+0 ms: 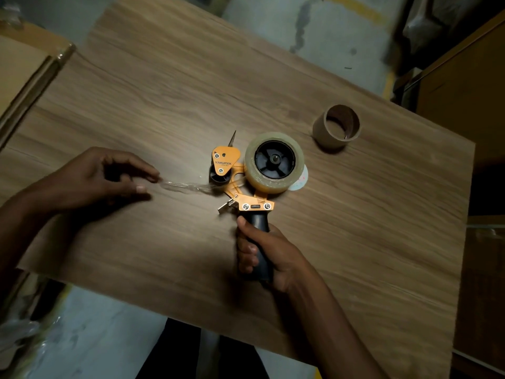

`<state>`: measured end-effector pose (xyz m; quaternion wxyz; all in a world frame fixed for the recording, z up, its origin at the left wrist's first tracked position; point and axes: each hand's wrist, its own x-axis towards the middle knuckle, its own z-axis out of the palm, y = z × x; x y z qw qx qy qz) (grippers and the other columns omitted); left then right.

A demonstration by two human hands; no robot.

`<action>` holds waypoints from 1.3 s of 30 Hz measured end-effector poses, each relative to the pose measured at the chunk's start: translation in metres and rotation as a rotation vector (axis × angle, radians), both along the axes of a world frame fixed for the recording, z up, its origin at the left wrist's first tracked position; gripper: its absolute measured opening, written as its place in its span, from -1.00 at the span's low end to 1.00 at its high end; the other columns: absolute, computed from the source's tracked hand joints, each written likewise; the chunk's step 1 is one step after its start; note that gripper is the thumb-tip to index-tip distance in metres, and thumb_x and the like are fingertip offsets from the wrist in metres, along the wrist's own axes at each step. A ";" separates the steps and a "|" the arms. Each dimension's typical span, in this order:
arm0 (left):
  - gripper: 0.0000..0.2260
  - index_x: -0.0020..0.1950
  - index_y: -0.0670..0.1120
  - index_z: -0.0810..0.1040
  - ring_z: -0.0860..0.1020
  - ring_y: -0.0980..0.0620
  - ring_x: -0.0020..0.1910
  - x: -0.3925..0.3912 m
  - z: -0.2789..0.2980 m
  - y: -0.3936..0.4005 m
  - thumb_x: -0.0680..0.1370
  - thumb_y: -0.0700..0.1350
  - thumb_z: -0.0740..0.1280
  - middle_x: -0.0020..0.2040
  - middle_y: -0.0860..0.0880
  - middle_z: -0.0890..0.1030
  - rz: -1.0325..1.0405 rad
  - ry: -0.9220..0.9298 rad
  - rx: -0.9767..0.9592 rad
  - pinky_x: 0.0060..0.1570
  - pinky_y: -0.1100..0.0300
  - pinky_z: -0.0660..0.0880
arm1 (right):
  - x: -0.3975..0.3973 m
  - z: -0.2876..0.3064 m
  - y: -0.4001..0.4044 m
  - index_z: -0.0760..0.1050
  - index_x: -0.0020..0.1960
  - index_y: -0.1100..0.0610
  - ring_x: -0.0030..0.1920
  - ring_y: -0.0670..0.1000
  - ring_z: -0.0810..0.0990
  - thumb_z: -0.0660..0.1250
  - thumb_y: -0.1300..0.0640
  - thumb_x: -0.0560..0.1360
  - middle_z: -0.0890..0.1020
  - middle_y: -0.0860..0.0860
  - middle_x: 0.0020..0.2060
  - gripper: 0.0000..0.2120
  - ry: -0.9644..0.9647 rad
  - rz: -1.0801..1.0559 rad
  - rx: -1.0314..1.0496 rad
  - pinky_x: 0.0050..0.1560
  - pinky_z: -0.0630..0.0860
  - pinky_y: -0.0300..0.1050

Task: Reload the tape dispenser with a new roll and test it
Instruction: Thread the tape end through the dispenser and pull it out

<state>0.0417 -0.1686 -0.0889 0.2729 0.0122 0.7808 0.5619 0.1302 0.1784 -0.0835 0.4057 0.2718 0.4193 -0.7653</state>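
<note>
Tape strand (185,186) pinched in left hand (90,181) fingertips, stretched leftward from roller of tape dispenser (240,184); right hand (269,255) fist-wrapped on handle, nearer new roll (274,162)

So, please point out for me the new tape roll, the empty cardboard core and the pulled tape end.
new tape roll (252,168): head view, on its clear outer band, left side.
empty cardboard core (321,131): head view, on its brown outer wall.
pulled tape end (181,186): head view, on the crumpled clear strip.

Packing room: cardboard boxes (24,67), concrete floor (336,36)
</note>
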 end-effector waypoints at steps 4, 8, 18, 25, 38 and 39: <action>-0.36 0.46 0.17 0.57 0.63 0.14 0.27 0.013 0.007 0.021 0.39 0.10 0.60 0.47 0.02 0.60 0.039 0.299 -0.141 0.29 0.25 0.55 | 0.000 0.000 0.000 0.45 -0.15 0.08 -0.56 -0.06 0.34 0.55 -0.04 0.45 0.34 0.02 -0.46 -0.68 0.003 -0.002 0.004 -0.50 0.39 -0.19; 0.03 0.71 0.01 0.22 0.29 0.15 0.66 0.028 0.016 0.091 0.35 0.33 0.55 0.70 0.09 0.28 -0.180 0.575 -0.210 0.60 0.23 0.24 | 0.001 0.000 -0.001 0.45 -0.12 0.09 -0.57 -0.06 0.35 0.56 -0.04 0.43 0.34 0.02 -0.47 -0.67 -0.001 -0.012 0.015 -0.50 0.40 -0.20; -0.04 0.69 -0.07 0.29 0.36 0.09 0.61 0.009 -0.019 0.129 0.41 0.29 0.54 0.65 0.02 0.37 -0.163 0.694 -0.213 0.55 0.13 0.30 | -0.002 0.005 -0.002 0.61 -0.09 0.05 -0.58 -0.06 0.34 0.54 -0.03 0.46 0.34 0.01 -0.48 -0.81 -0.012 -0.019 0.013 -0.51 0.39 -0.21; -0.15 0.62 -0.05 0.42 0.51 -0.02 0.46 -0.007 -0.018 0.122 0.39 0.20 0.55 0.54 0.02 0.52 -0.098 0.682 -0.156 0.44 -0.04 0.43 | -0.002 0.003 0.001 0.45 -0.15 0.08 -0.57 -0.06 0.36 0.53 -0.05 0.47 0.36 0.01 -0.47 -0.69 -0.007 -0.001 -0.021 -0.50 0.41 -0.20; -0.65 0.17 -0.06 0.78 0.68 0.02 0.01 -0.007 -0.014 0.081 0.49 0.12 0.56 0.06 0.03 0.76 -0.293 0.718 -0.290 0.01 -0.04 0.59 | -0.001 -0.005 -0.002 0.60 0.01 0.18 -0.35 -0.02 0.61 0.38 0.08 0.61 0.66 0.11 -0.15 -0.84 0.037 -0.007 -0.112 -0.30 0.57 -0.14; -0.63 0.16 -0.06 0.78 0.68 0.02 0.01 -0.006 -0.015 0.084 0.49 0.15 0.56 0.07 0.03 0.77 -0.284 0.734 -0.291 0.00 -0.03 0.60 | -0.001 -0.005 -0.003 0.58 0.00 0.17 -0.38 -0.03 0.60 0.36 0.08 0.63 0.67 0.11 -0.14 -0.85 0.052 -0.010 -0.096 -0.34 0.55 -0.16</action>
